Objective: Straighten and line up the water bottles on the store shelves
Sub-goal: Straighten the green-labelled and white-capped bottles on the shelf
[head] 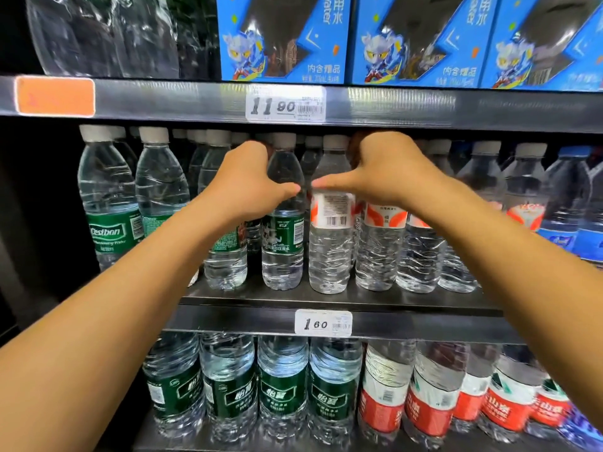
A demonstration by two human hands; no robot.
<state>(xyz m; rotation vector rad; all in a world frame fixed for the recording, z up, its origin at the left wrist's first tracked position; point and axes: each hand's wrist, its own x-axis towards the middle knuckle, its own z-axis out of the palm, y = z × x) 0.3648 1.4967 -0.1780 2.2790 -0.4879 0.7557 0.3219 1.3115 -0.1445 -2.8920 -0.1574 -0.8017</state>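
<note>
Left hand (243, 182) grips a green-label bottle (283, 223); right hand (385, 171) grips a red-label bottle (331, 230).

Green-label bottle (282, 220) stands left of orange-label bottle (331, 223), both at the middle shelf (326, 296) front
</note>
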